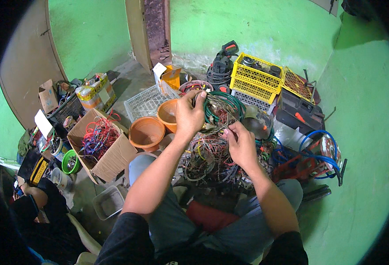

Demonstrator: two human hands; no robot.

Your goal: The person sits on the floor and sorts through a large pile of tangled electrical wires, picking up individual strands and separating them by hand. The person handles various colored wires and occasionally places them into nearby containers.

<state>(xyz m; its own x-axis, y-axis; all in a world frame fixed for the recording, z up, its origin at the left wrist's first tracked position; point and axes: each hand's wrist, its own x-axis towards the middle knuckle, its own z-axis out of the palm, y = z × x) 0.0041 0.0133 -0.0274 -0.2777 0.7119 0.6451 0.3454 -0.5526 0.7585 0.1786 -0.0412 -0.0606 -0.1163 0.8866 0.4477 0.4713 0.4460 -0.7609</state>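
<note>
A large tangle of electrical wires, mostly grey and brown with some red and yellow strands, is heaped in front of my knees. My left hand is raised over its far left side, fingers closed round a dark strand of wire. Lower and to the right, my right hand pinches wires from the same bundle between thumb and fingers. Strands run between the two hands. Just beyond them lies a coil of green cable, partly covered by the bundle.
Two orange pots and a cardboard box of coloured wires stand left. Behind are a white plastic basket and yellow crates. A black case and blue hose lie right. Another person sits lower left.
</note>
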